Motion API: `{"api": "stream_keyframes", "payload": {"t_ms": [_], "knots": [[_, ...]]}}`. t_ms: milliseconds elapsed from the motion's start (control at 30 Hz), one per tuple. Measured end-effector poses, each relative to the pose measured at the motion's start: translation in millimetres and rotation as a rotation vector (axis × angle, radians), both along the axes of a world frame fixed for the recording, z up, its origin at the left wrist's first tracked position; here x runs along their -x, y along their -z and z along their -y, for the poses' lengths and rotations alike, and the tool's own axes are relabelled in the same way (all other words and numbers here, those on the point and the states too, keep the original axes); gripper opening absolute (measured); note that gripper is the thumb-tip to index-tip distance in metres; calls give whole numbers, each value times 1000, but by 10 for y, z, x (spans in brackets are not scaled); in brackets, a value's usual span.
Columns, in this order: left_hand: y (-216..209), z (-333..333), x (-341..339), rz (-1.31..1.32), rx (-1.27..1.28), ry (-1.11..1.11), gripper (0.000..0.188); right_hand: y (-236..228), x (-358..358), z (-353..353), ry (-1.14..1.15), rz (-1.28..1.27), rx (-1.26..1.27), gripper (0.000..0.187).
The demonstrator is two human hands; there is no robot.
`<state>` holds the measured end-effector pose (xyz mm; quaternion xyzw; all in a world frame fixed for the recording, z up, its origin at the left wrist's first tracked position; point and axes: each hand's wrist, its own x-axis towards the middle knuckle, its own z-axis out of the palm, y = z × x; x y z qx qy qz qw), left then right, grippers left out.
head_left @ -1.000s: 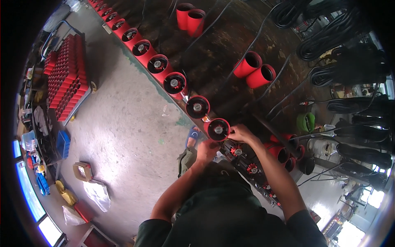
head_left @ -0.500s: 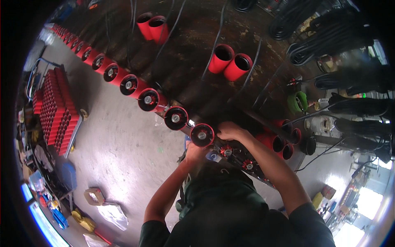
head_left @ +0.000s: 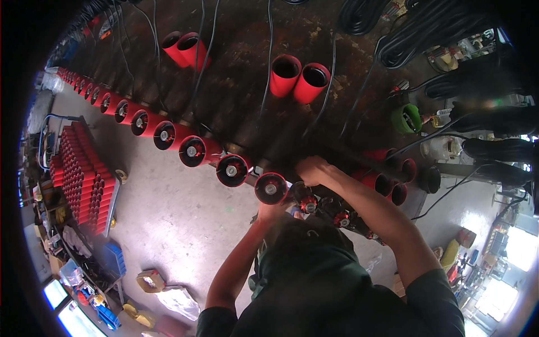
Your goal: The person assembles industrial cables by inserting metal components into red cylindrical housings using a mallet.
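Observation:
A long row of red tubes lies along the workbench edge, each with a round clear-and-metal part inside its black mouth. The nearest red tube faces me at the end of that row. Just below its mouth is my left hand, with its fingers hidden by the tube. My right hand is closed just right of the tube, over the dark bench; whatever it grips is out of sight. Close below that hand sit several black-and-red inner units in a line.
Two red tubes stand farther back on the dark workbench, with black cables across it. More red tubes lie at right, near a green cup. A cart stacked with red tubes stands left on the floor.
The whole view has shifted, so the bench things sit slightly further left in the picture. My right hand remains closed beside the nearest tube; my left stays below it.

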<state>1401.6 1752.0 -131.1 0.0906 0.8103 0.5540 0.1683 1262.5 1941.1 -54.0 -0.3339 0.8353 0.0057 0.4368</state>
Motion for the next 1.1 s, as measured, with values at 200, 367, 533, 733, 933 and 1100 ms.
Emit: {"api": "stream_keyframes", "payload": {"t_ms": [200, 367, 533, 733, 933, 1100], "knots": [[34, -14, 22, -84, -2, 27, 21, 316, -145, -184, 94, -135, 174, 25], [-204, -41, 63, 34, 28, -9, 20, 141, -293, -362, 112, -248, 287, 24], [-128, -55, 43, -148, 182, 16, 16, 232, -497, -490, 276, -212, 199, 25], [-248, -114, 55, -80, 182, -2, 25, 196, -536, -537, 281, -126, 82, 21], [-159, -76, 62, -134, 364, 64, 26, -46, -566, -541, 269, -125, 69, 21], [-121, -55, 39, -188, 336, 38, 27, 41, -609, -560, 282, -170, 120, 22]]}}
